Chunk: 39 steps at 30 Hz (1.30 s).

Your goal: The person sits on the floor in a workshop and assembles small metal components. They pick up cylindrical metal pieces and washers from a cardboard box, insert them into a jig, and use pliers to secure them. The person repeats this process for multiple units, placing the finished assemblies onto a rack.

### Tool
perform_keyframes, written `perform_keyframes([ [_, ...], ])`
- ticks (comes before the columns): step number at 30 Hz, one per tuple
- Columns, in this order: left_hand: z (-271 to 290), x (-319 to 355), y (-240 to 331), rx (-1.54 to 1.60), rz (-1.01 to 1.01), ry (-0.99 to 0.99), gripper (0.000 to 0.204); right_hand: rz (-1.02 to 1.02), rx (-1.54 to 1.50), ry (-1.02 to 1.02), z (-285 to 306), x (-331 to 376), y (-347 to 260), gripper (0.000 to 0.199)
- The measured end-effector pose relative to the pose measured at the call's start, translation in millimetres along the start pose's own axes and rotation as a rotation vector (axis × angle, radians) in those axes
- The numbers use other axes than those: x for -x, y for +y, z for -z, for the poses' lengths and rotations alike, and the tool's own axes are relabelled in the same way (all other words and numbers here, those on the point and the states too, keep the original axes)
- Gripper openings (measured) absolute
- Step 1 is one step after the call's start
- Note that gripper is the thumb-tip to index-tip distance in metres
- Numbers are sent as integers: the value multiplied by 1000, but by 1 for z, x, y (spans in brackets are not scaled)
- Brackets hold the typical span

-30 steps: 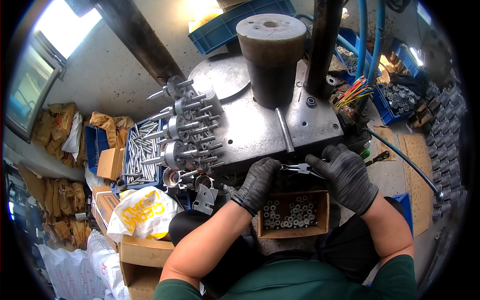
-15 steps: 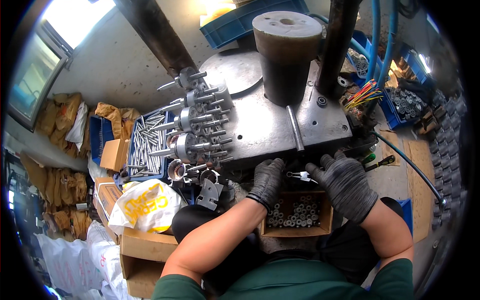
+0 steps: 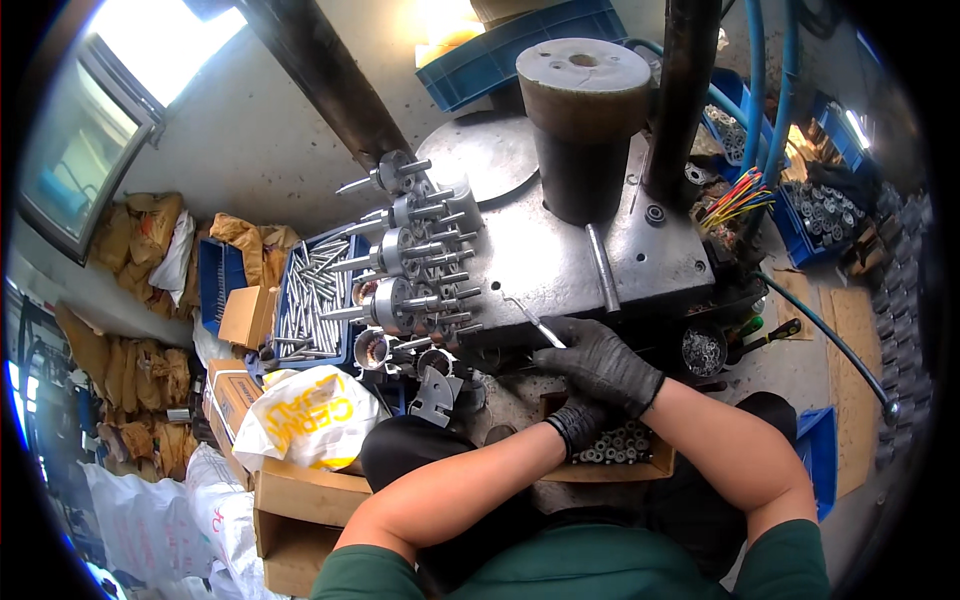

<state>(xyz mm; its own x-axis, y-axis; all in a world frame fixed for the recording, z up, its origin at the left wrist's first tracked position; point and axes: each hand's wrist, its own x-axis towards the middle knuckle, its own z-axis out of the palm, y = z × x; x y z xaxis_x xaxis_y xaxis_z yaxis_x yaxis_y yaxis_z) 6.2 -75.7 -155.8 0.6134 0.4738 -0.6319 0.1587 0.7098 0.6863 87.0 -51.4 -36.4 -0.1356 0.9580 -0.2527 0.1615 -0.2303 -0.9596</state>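
My gloved right hand (image 3: 605, 368) was closed around a slim metal tool (image 3: 540, 326), whose bent tip reached past my fingers, forward and to the left, over the near edge of the metal counter (image 3: 560, 265). My left hand (image 3: 578, 424) was crossed beneath the right; its fingers were hidden, so I could not tell whether they gripped anything. Under it, small round metal parts (image 3: 615, 447) filled a cardboard box (image 3: 660, 463). On the counter lay a metal rod (image 3: 603, 268) before a thick cylinder (image 3: 584, 130), with rotors (image 3: 400, 250) clustered left. Beyond stood a stained wall (image 3: 285, 140) and a window (image 3: 85, 150).
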Motion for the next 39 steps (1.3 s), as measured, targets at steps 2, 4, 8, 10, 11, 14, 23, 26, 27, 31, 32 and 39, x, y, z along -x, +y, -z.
perform_keyframes([
  [2, 1, 6, 2, 35, 50, -14, 37, -221, -69, -72, -8, -5, -27, 48],
  [4, -11, 21, 21, 166, 100, -8, 39, -195, -65, -53, -9, -14, -11, 47],
  [8, -12, 30, 29, 212, 100, -3, 41, -287, -50, -60, -12, -26, -16, 43],
  [10, 5, 15, 17, 63, 73, -62, 40, -316, -37, -82, -11, -30, -24, 40],
  [11, 11, 6, 10, -169, 1, -62, 40, -325, -38, -90, -9, -30, -30, 39],
  [14, 18, -9, -3, -534, -125, -47, 38, -249, -40, -122, -5, -39, -17, 37],
  [23, 27, -41, -29, -517, -264, -7, 38, -231, 88, -164, 5, -43, -20, 34],
  [26, 31, -44, -38, -372, -273, 3, 35, -186, 160, -158, -2, -49, -17, 34],
  [27, 26, -37, -30, -297, -233, -8, 34, -182, 167, -145, -1, -49, -15, 35],
  [31, 9, -6, 8, -386, -107, -14, 34, -161, 152, -152, 2, -47, -12, 37],
  [32, 12, -10, 5, -554, -130, -18, 34, -178, 143, -163, 0, -48, -13, 38],
  [39, 7, 7, 12, -324, -56, 8, 34, -258, 223, -177, -7, -50, -15, 39],
])
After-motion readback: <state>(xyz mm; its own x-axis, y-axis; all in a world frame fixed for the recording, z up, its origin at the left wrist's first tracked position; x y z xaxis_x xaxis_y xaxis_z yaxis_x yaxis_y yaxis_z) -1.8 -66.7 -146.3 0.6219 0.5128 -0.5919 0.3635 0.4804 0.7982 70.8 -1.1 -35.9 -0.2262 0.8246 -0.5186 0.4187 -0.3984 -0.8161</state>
